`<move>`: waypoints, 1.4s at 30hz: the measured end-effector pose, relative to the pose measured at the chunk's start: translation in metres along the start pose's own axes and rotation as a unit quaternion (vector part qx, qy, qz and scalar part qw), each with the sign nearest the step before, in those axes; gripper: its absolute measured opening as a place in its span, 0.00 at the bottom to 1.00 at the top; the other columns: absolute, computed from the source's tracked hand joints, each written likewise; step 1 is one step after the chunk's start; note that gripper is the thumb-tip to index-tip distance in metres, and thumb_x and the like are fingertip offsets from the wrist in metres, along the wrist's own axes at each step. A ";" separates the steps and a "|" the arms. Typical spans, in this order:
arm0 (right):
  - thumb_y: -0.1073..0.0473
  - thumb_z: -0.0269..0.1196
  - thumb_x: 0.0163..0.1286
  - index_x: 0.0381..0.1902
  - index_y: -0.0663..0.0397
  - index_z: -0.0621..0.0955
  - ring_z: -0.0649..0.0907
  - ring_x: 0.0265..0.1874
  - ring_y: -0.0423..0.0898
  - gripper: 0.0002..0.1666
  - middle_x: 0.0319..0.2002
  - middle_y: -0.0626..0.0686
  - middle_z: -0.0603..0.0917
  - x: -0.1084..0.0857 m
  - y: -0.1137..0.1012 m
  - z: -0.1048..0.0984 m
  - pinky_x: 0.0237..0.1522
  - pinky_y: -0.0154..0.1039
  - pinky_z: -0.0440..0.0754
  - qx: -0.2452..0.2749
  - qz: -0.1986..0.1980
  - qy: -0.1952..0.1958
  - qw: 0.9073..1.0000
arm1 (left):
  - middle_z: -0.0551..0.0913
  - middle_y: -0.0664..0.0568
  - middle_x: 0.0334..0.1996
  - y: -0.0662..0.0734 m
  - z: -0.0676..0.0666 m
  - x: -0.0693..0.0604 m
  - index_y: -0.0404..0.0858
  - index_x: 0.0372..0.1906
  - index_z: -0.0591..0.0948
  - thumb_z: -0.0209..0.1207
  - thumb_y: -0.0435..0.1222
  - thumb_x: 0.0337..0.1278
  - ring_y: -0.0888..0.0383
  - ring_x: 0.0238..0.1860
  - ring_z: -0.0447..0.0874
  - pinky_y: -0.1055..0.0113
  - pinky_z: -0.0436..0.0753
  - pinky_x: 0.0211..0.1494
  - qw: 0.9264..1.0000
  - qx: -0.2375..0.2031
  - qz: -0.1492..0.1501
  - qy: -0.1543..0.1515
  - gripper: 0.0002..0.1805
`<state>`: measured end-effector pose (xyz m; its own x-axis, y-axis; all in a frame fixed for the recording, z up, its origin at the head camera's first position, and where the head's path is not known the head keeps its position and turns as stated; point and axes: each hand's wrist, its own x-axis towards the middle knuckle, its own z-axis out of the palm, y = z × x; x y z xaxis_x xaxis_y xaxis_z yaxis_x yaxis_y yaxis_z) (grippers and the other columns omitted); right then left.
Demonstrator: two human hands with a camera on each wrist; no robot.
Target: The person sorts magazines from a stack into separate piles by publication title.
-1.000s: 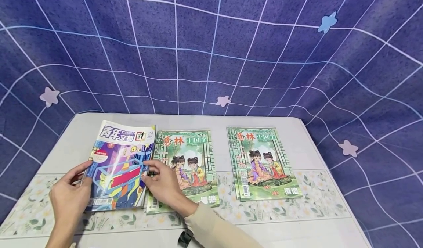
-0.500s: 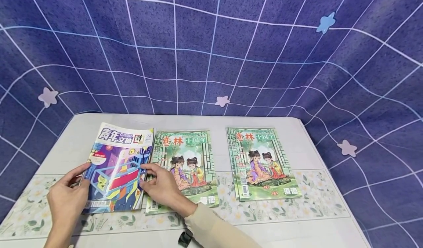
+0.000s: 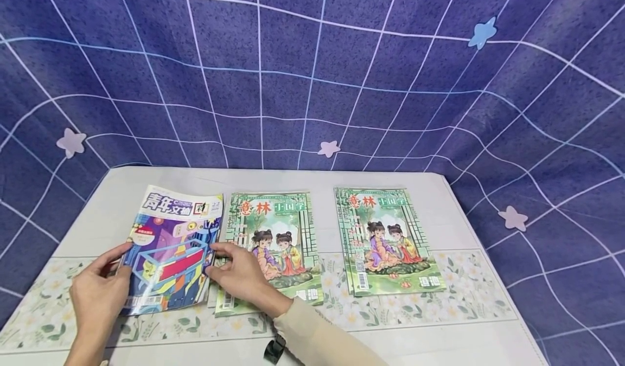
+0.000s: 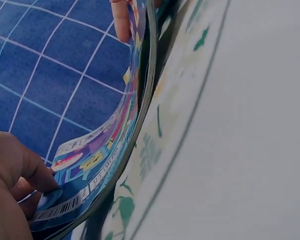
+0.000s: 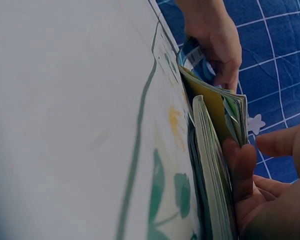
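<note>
Both hands hold a purple and blue magazine [image 3: 172, 249] with a white title strip, at the left of the table. My left hand [image 3: 99, 293] grips its left edge; in the left wrist view this hand [image 4: 12, 175] has its thumb on the cover. My right hand [image 3: 246, 274] pinches the opposite edge, and in the right wrist view its fingers [image 5: 242, 160] touch the page edges. The wrist views show the magazine [image 4: 97, 160] bowed and partly raised. Beside it lies a green magazine stack [image 3: 288, 252], partly covered by my right hand.
A second stack of green magazines [image 3: 393, 241] lies further right, slightly fanned at its left side. The white table [image 3: 429, 333] has a floral band across it. Blue gridded cloth [image 3: 312, 84] with stars rises behind the table and along its sides.
The purple magazine has shifted slightly left and towards me, with both hands still on its edges. The green magazines have stayed in place.
</note>
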<state>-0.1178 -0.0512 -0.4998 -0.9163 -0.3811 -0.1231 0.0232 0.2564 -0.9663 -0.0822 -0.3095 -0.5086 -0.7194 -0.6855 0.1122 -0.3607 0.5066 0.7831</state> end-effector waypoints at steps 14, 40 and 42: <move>0.61 0.74 0.74 0.75 0.46 0.83 0.81 0.17 0.34 0.33 0.28 0.38 0.88 -0.003 0.002 -0.001 0.30 0.30 0.82 -0.037 -0.008 -0.012 0.999 | 0.83 0.66 0.30 -0.008 0.001 0.008 0.38 0.68 0.88 0.58 0.29 0.66 0.72 0.31 0.71 0.71 0.67 0.37 0.998 0.053 -0.019 -0.041 0.27; 0.61 0.75 0.72 0.74 0.47 0.84 0.77 0.19 0.33 0.33 0.40 0.40 0.90 -0.005 -0.001 -0.004 0.30 0.29 0.79 -0.039 -0.027 -0.003 0.999 | 0.81 0.26 0.62 -0.005 -0.002 -0.004 0.28 0.69 0.82 0.62 0.32 0.73 0.32 0.61 0.80 0.40 0.73 0.60 0.991 0.082 0.074 -0.076 0.24; 0.61 0.75 0.72 0.74 0.48 0.84 0.77 0.19 0.33 0.33 0.39 0.41 0.90 -0.005 -0.002 -0.005 0.30 0.29 0.78 -0.040 -0.028 -0.005 0.999 | 0.80 0.25 0.64 -0.004 -0.002 -0.005 0.27 0.69 0.82 0.62 0.32 0.74 0.29 0.65 0.78 0.35 0.72 0.65 0.991 0.080 0.073 -0.079 0.24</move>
<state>-0.1151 -0.0450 -0.4963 -0.9113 -0.4054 -0.0716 -0.0606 0.3040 -0.9507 -0.0758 -0.3092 -0.5116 -0.8501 -0.5152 0.1091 -0.3274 0.6792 0.6569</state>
